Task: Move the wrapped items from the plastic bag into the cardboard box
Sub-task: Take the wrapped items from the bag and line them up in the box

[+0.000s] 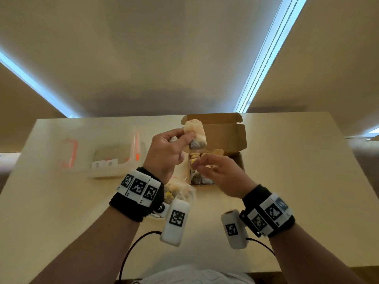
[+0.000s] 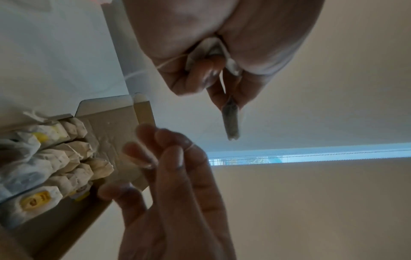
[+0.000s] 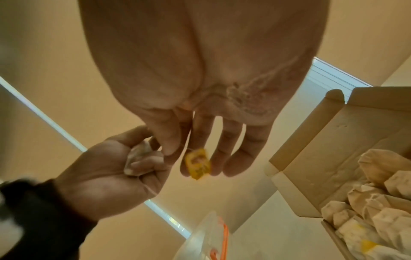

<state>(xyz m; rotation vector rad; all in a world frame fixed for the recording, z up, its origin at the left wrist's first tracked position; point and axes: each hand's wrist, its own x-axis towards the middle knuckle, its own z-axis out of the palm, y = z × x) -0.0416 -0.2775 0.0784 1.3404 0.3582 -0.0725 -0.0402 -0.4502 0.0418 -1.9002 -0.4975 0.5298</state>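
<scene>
Sachet (image 1: 195,133) sits pinched in left hand (image 1: 167,152) above box (image 1: 222,138); right hand (image 1: 220,173) pinches its yellow tag (image 3: 198,163). Transfer underway, I judge; next, lower both into the box's free space, string included.

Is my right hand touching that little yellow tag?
Touching. The right wrist view shows the yellow tag lying against the fingers of the right hand.
</scene>
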